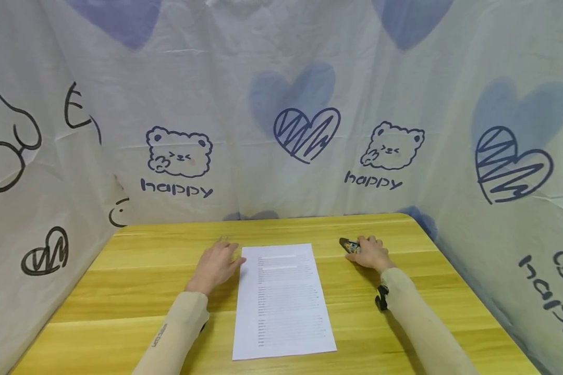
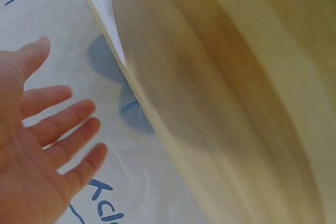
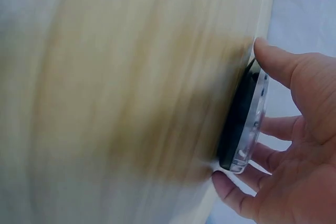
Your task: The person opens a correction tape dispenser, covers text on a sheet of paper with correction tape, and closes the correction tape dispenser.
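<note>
A white printed sheet (image 1: 281, 302) lies upright on the wooden table (image 1: 136, 291), with lines of small text. To its upper left, my left hand (image 1: 216, 265) hovers with fingers spread and nothing in them; its thumb overlaps the sheet's edge in the head view. My right hand (image 1: 369, 253), off to the right, has its thumb and fingers around a small oblong object (image 1: 349, 245) with a dark end and a colourful pattern. In the right wrist view this black object with a clear side (image 3: 247, 119) stands close at the tabletop, between thumb and little finger. Its exact kind cannot be told.
A white curtain (image 1: 244, 156) printed with hearts and bears hangs behind the table and along both sides. The table's far edge (image 1: 272, 220) runs just beyond both hands. A black strap (image 1: 381, 298) shows at the right sleeve.
</note>
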`<state>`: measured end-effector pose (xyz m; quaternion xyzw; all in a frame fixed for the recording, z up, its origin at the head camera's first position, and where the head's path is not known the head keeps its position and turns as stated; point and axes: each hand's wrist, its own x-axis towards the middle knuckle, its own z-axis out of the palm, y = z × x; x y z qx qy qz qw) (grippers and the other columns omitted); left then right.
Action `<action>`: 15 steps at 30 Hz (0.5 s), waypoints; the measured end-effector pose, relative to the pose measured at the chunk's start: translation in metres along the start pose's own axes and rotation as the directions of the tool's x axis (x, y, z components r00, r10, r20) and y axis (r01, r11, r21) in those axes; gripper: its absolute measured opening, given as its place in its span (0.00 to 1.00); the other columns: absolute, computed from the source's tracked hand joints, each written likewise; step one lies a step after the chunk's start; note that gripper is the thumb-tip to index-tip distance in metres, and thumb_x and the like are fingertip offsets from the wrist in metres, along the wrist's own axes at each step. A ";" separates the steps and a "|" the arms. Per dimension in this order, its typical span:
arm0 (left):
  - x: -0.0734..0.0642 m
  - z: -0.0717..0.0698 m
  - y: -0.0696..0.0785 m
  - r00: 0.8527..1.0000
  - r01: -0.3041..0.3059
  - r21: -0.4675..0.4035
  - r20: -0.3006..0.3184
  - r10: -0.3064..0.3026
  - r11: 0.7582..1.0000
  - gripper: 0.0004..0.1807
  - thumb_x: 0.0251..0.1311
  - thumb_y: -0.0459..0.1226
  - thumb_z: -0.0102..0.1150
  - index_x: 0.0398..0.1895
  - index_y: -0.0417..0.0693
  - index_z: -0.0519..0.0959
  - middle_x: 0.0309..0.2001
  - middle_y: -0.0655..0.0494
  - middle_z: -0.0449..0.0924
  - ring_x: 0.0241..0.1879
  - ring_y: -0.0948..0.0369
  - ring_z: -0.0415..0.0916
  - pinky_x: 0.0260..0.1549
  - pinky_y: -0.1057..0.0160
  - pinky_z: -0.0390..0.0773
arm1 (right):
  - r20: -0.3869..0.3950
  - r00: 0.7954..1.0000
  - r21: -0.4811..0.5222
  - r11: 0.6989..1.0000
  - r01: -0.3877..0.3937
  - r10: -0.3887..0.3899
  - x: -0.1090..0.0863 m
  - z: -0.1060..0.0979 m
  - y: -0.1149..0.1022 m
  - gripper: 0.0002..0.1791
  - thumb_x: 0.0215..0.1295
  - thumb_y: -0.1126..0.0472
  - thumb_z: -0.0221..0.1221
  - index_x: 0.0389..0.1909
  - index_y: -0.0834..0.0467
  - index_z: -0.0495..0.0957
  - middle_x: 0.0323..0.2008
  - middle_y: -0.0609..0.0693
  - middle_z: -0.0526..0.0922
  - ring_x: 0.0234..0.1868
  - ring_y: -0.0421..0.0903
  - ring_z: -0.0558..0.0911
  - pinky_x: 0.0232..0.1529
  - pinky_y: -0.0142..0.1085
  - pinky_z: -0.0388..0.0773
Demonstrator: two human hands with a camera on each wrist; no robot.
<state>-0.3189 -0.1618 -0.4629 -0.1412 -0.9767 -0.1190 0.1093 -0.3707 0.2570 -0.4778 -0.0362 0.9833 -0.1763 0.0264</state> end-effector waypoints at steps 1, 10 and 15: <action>0.000 0.000 0.000 1.000 0.006 0.003 0.011 -0.006 1.000 0.31 0.66 0.52 0.58 0.63 0.40 0.74 0.61 0.39 0.75 0.63 0.42 0.71 0.60 0.40 0.72 | 0.001 1.000 -0.001 1.000 0.003 -0.003 0.000 0.000 0.000 0.42 0.66 0.43 0.58 0.70 0.68 0.61 0.64 0.75 0.63 0.63 0.73 0.62 0.56 0.67 0.65; -0.001 0.000 -0.003 0.997 0.055 0.009 0.052 -0.055 0.998 0.39 0.67 0.59 0.51 0.71 0.41 0.65 0.72 0.38 0.62 0.71 0.40 0.58 0.67 0.36 0.61 | -0.027 0.996 -0.042 0.996 0.084 -0.085 -0.003 0.003 -0.013 0.39 0.73 0.43 0.49 0.73 0.66 0.56 0.70 0.72 0.59 0.70 0.71 0.59 0.63 0.70 0.58; -0.001 0.001 -0.003 0.998 0.059 0.009 0.034 -0.059 0.998 0.39 0.68 0.59 0.48 0.73 0.43 0.62 0.72 0.38 0.61 0.72 0.40 0.56 0.68 0.36 0.58 | -0.045 0.986 -0.074 0.985 0.157 -0.161 -0.008 0.006 -0.025 0.37 0.75 0.43 0.46 0.73 0.65 0.58 0.72 0.69 0.58 0.73 0.68 0.56 0.67 0.71 0.50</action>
